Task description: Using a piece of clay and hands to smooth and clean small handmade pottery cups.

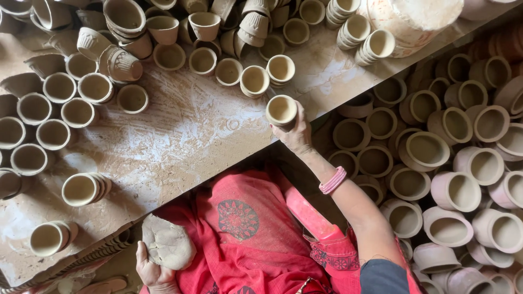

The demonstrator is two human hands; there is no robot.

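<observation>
Fingers of the right hand [297, 133] wrap around a small clay cup [281, 110], gripping it from below, mouth up, right at the edge of the tabletop [180, 136]. Pink bangles [333, 180] sit on that wrist. Just beyond the cup stand more cups [254, 80], close together, some stacked, some tipped on their sides. Off to the right of the hand, lower down, larger clay pots [455, 190] crowd together, rim against rim. Down near the lap, over red cloth [245, 228], the left hand [152, 269] cups a flat lump of grey clay [168, 243], fingers curled under it. Risk, as I judge it: the cup looks soft, so a tight squeeze could dent its wall, and a nudge at that edge could drop it onto the pots beside.
</observation>
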